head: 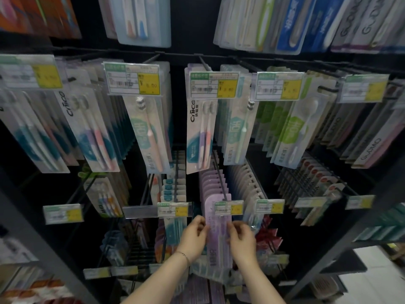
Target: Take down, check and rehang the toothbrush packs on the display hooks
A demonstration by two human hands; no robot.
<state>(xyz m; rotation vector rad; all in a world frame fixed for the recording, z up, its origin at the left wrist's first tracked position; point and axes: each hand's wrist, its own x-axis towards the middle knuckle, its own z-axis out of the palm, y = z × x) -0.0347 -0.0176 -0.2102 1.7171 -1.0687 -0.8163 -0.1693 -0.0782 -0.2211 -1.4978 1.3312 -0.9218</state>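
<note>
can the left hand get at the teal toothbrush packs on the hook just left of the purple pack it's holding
Probably yes: the left hand sits right beside the teal toothbrush packs, nothing between them, but its grip is busy on the pale purple toothbrush pack.

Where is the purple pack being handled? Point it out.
The purple pack hangs low and centre in the head view, at the front of its hook just under a price tag, pinched between the left hand and right hand.
</note>
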